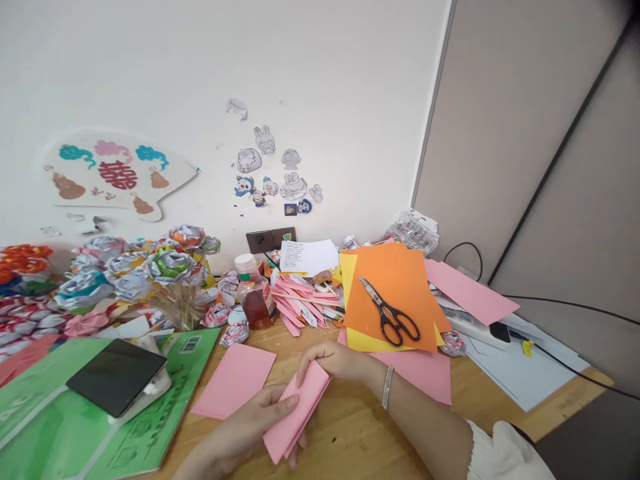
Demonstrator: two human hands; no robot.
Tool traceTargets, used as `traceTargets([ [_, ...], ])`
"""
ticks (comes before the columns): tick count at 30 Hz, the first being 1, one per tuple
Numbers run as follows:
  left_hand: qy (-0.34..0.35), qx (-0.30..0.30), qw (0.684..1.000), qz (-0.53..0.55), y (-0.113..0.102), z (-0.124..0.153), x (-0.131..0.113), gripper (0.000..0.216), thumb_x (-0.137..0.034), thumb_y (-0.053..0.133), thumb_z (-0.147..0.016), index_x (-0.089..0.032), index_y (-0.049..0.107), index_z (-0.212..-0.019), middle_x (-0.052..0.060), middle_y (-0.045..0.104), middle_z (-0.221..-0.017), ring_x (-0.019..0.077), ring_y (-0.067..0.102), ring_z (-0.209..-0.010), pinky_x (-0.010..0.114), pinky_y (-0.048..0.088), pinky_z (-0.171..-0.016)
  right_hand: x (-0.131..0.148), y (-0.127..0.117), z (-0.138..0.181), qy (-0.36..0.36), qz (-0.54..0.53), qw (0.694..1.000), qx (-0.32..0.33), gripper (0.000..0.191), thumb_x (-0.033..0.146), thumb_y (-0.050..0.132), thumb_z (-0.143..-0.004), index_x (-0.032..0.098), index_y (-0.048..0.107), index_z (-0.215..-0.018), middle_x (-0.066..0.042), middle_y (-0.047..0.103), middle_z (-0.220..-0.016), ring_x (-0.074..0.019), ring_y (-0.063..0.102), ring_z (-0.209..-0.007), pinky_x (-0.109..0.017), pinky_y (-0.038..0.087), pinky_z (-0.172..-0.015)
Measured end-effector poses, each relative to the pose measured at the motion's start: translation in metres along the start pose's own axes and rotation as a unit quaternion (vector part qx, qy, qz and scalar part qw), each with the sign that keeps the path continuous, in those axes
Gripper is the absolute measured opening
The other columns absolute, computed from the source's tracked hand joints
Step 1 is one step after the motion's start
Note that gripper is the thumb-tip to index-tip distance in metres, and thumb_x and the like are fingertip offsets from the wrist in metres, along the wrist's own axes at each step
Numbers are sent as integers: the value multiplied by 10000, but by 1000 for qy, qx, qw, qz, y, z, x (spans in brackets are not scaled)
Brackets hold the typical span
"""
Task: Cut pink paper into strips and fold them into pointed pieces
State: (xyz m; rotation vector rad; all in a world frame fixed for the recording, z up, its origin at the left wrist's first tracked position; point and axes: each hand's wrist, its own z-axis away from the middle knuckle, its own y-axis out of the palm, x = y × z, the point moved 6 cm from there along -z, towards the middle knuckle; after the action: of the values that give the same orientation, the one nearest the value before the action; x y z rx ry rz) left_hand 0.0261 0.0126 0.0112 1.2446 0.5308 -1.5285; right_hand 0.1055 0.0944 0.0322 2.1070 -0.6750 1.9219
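A folded piece of pink paper [300, 417] is held between both hands above the wooden table [360, 427]. My left hand [265, 417] grips its lower left part, thumb on top and fingers beneath. At the upper end, my right hand [330, 360] is closed on the far edge, its fingertips partly hidden by the paper. The layers stand slightly apart along the lower right side. A flat pink sheet [237, 381] lies just left of the hands. Black-handled scissors [390, 313] rest on orange paper [357, 300] beyond my right hand.
At left, a black phone [117, 377] lies over a green book [187, 373]. Crumpled-paper flowers [173, 267], a bottle of brown liquid [255, 293] and pink paper strips [305, 300] line the wall. White sheets [525, 367] and black cables [565, 360] are at right.
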Motion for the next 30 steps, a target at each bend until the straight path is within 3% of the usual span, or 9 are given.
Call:
traceTargets([
  [4,34,-58,995,-73,-7,-5,-4,301,-431,551,-754,-138,551,-821,25,647,-601,114,568,-443,213,450,-439,6,-7,1,-25,45,998,-43,281,236,431,-839,198,598,-1062,-41,576,-1049,-146,521,-933,-257,395,-808],
  [6,45,-66,993,-86,-10,-6,-5,302,-437,533,-765,-137,537,-805,28,654,-606,124,584,-448,219,450,-452,10,-13,3,-36,73,994,-78,300,314,410,-866,212,582,-1090,-45,551,-1089,-152,493,-995,-271,376,-863],
  [8,53,-81,991,-90,-13,-6,-4,317,-453,508,-776,-137,520,-787,36,662,-607,130,598,-452,216,437,-459,10,-17,5,-28,56,993,-101,334,386,411,-862,203,586,-1079,-54,551,-1062,-153,518,-948,-276,400,-844],
  [13,59,-125,985,-100,-22,-6,-2,351,-483,481,-782,-138,508,-841,50,674,-651,141,621,-489,205,408,-460,-5,-9,6,42,-100,994,-23,492,468,455,-818,200,442,-1231,-44,581,-834,-128,586,-620,-265,478,-588],
  [18,73,-136,984,-88,-25,-6,-3,336,-461,482,-790,-138,506,-880,48,669,-642,143,619,-487,213,414,-457,-5,-9,3,19,-107,992,-62,565,405,586,-748,180,430,-1243,-39,589,-865,-105,585,-626,-239,477,-597],
  [22,75,-145,984,-77,-28,-7,-1,329,-460,474,-795,-140,521,-857,51,672,-650,140,614,-479,213,413,-450,-7,-6,-2,18,-142,986,-83,553,389,591,-748,141,444,-1220,-7,588,-691,-108,590,-547,-238,476,-549],
  [30,73,-145,984,-70,-28,-9,1,353,-473,462,-794,-135,558,-829,67,689,-670,138,618,-485,203,398,-451,-5,-4,-3,13,-129,988,-89,391,333,561,-776,134,543,-1112,1,578,-646,-106,586,-540,-246,488,-560],
])
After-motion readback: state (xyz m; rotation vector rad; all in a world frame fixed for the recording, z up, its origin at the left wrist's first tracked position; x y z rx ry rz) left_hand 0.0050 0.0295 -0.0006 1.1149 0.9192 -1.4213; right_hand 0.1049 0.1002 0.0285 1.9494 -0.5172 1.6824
